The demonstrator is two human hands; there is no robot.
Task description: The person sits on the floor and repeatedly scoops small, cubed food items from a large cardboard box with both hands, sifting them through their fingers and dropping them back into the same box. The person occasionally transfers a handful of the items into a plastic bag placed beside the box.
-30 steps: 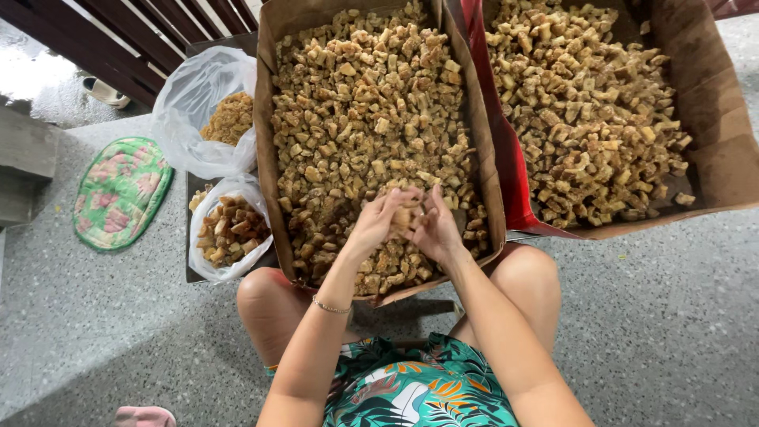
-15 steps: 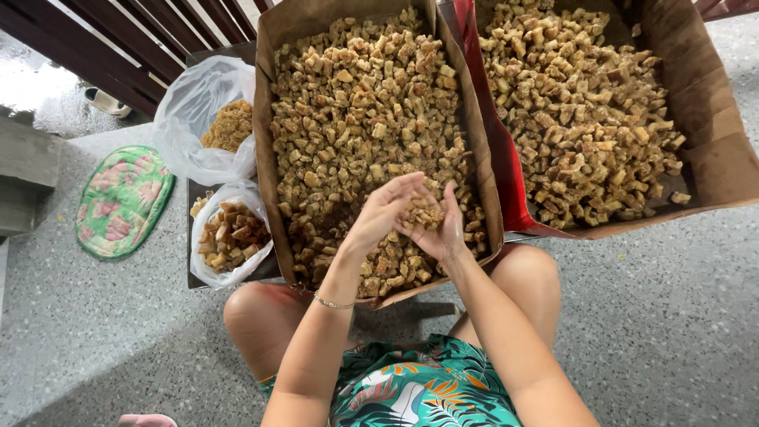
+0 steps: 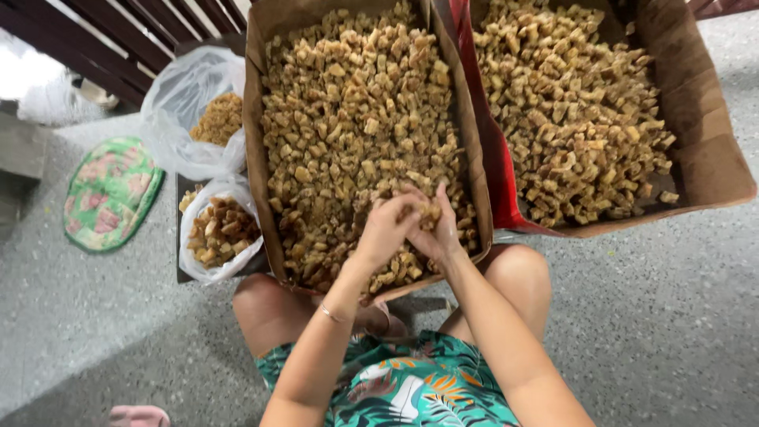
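A long cardboard box (image 3: 254,150) rests on my knees, filled with small golden-brown fried chunks (image 3: 356,126). My left hand (image 3: 385,229) and my right hand (image 3: 437,229) are pressed together over the near part of the pile. Both are curled around a few chunks held between the fingers. A thin bracelet sits on my left wrist.
A second cardboard box (image 3: 704,158) with a red inner wall, full of the same chunks, lies to the right. Two clear plastic bags (image 3: 190,103) (image 3: 217,237) with chunks sit on the left. A round floral cushion (image 3: 111,194) lies on the grey speckled floor.
Both hands have stayed over the near end of the box, closing together and working pieces between the fingers. The view has shifted slightly.
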